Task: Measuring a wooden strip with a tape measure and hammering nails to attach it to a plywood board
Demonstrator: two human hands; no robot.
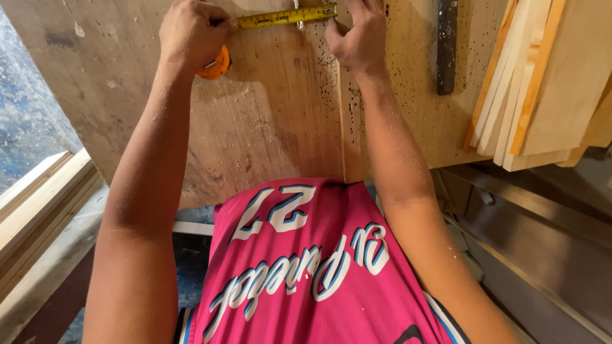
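Your left hand [189,32] is curled tight around the round orange tape measure case [216,64], with its fingers pressed together over it. The yellow metal tape blade [285,16] comes out of the case and runs to the right, almost flat across the picture, going up a little at the far end. Its long way goes from side to side, from your left hand to your right hand [359,38]. Your right hand rests at the tip of the blade. Its fingers look pressed down on the end of the tape, with the thumb tucked just under it, but the fingertips go off the top of the picture, so you cannot tell just how they pinch.

The tape lies on the big flat plywood board [267,123] that covers the wooden worktop [416,115]. A straight seam runs down the board right under your right hand. The worktop is dotted with little dark specks and sawdust.

To the right of your right hand a dark flat metal bar [447,41] lies pointing up and down. Farther right, a stack of pale wooden planks [539,85] sits tilted at the worktop's right edge. Between your two arms the board is bare. At the left, the board's slanted edge ends over a blue-grey speckled floor [16,114], beside a pale wooden frame [26,210].
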